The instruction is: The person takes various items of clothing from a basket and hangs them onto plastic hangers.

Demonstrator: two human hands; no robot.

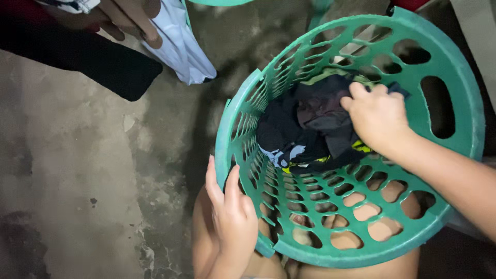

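Two hands at a green laundry basket, one steadying, one reaching in.

The left hand [232,214] curls its fingers over the near rim of the green basket [454,77], apparently to hold it tilted toward the person. The right hand [377,119] is deep inside, fingers clenched on the dark clothes [310,129] heaped at the bottom. At upper left another person's hand [129,18] holds a white cloth [181,46] and a black garment [98,64] over the stained concrete floor [77,170].

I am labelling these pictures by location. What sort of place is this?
Probably a home laundry or washing area: a green laundry basket holding dark clothes, on a stained concrete floor.
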